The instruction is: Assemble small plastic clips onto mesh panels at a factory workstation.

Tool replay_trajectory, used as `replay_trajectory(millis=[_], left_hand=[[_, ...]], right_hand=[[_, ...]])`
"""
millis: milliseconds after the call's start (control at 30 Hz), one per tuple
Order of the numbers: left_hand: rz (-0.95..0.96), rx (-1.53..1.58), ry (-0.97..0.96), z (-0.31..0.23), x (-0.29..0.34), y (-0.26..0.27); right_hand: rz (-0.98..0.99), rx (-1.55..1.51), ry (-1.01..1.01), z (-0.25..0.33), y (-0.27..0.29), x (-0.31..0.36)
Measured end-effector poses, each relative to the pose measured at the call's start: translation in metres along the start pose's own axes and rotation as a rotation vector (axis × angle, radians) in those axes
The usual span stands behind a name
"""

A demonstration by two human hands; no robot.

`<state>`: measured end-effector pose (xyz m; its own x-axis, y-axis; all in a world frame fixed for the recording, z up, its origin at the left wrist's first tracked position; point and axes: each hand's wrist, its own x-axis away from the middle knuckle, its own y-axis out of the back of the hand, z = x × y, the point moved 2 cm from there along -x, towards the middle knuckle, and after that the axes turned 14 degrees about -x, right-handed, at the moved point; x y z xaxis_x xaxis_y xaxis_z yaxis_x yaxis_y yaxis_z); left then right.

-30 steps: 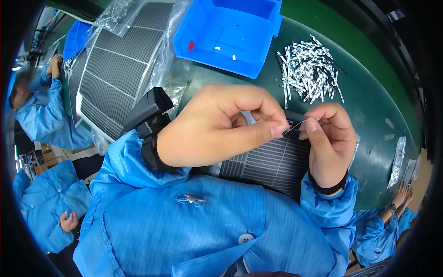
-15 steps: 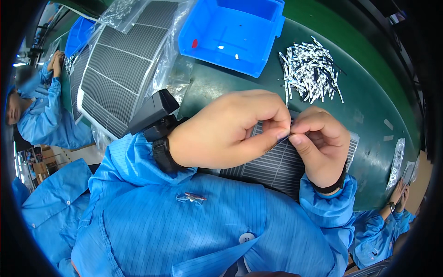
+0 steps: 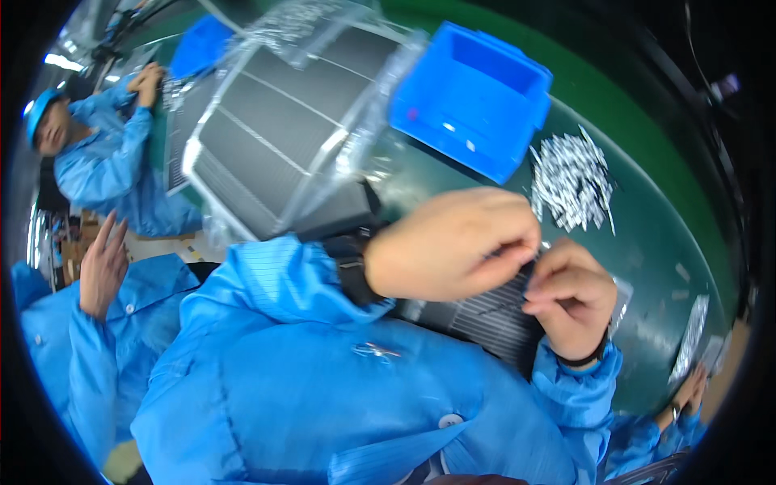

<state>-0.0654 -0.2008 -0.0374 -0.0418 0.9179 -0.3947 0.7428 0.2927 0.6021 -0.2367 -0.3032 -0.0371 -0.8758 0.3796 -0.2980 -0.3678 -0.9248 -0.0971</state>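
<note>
Both of my hands are over the table, fingers pinched close together and smeared by motion. My left hand [image 3: 453,246] curls its thumb against its fingers; anything in the pinch is hidden. Beside it, my right hand [image 3: 572,301] has thumb and fingertips pressed together, and what they hold is too small or blurred to make out. Beneath them lies a dark sheet with fine light stripes [image 3: 503,323], partly covered by my hands and sleeves. Beyond my fingers sits a loose pile of small black-and-white strips [image 3: 572,179].
A blue plastic bin [image 3: 473,105] with a few small white bits stands at the back. To its left, a stack of dark striped sheets [image 3: 279,121] lies in clear plastic. A clear plastic bag [image 3: 689,339] is at right. Co-workers in blue sit nearby; one raises a hand [image 3: 103,267] at left.
The whole view has shifted, so the bin, pile and sheets appear lower and further right. My hands remain close together, their fingertips slightly further apart. A co-worker's raised hand has appeared at left.
</note>
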Motion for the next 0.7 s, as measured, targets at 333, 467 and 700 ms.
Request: replay_trajectory(millis=[333,467,700], left_hand=[[-0.079,0.009,-0.036,0.009,-0.001,-0.021],[-0.062,0.001,0.013,0.006,0.002,-0.016],[-0.06,0.022,-0.01,0.007,0.005,-0.017]], right_hand=[[-0.149,0.223,0.155,-0.008,0.005,0.023],[-0.178,0.144,0.098,-0.009,0.003,0.022],[-0.096,0.147,0.156,-0.007,0.006,0.017]])
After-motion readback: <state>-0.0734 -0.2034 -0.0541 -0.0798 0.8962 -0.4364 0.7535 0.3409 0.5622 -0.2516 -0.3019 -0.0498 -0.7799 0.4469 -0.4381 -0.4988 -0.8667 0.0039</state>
